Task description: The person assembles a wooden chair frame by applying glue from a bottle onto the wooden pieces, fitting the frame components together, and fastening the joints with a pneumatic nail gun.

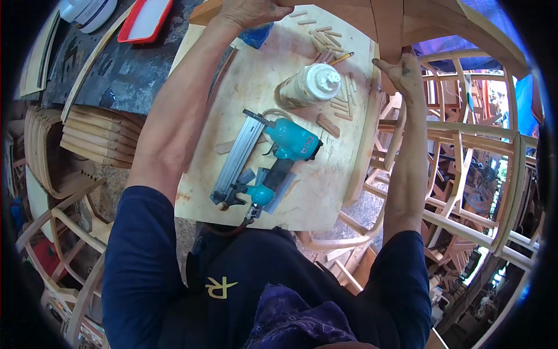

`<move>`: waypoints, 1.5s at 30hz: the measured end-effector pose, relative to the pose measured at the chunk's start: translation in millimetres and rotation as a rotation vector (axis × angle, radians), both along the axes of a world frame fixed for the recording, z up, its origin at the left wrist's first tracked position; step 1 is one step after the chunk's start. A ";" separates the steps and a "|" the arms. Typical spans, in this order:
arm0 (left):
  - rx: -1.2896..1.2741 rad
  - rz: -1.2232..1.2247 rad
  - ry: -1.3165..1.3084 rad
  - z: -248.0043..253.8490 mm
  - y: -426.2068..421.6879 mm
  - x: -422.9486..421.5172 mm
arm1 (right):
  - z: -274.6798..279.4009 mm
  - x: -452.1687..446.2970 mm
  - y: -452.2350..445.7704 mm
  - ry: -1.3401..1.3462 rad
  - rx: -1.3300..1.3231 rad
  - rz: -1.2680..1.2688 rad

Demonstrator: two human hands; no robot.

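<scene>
A pale wooden frame piece (430, 20) with curved parts crosses the top of the view, partly cut off. My left hand (253, 10) is at its left part, thumb pointing right, the other fingers mostly out of sight. Lower down on the right, my right hand (402, 72) grips the upright part, its thumb stretched left and its fingers hidden by the wood. Between my forearms, on a plywood board (232, 87), lie a teal nail gun (290, 139), a glue bottle (311, 84), a pencil (342, 58) and several wooden dowels (325, 38).
A red tray (145, 20) and a white container (90, 13) sit on the dark table (116, 70) at left. Stacked curved wood pieces (99, 136) stand below it. Wooden chair frames (465, 151) crowd the right side. A hose (226, 231) runs from the nail gun.
</scene>
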State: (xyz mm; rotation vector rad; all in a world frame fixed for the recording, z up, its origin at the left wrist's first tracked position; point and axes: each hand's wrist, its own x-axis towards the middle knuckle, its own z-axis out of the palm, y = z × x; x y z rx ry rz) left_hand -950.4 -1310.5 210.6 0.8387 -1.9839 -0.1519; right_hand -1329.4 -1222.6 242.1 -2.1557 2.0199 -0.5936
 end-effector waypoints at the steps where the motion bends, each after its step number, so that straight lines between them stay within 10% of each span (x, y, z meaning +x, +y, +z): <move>1: 0.003 -0.006 0.006 2.3 1.1 -0.2 | 0.2 2.6 1.4 0.019 -0.013 -0.013; 15: 0.073 -0.019 -0.040 9.8 2.9 -0.3 | 19.3 24.2 11.1 0.122 0.068 -0.062; 20: 0.397 -0.375 0.156 43.1 20.7 -9.2 | 12.6 30.8 25.1 0.147 -0.023 -0.075; 29: 0.640 -0.311 0.131 40.5 6.6 -17.0 | -98.4 -97.2 94.2 -0.393 -0.229 -0.117; 39: 0.544 -0.086 -0.081 8.4 -15.6 -14.1 | -26.1 -71.0 23.9 -0.627 -0.087 -0.245; 42: 0.592 -0.094 -0.070 5.9 -19.2 -12.5 | -77.3 -83.9 -15.4 -0.767 -0.165 0.110; 45: 0.658 -0.070 -0.081 5.1 -18.9 -9.2 | -138.2 -94.6 -33.6 -0.683 -0.218 -0.045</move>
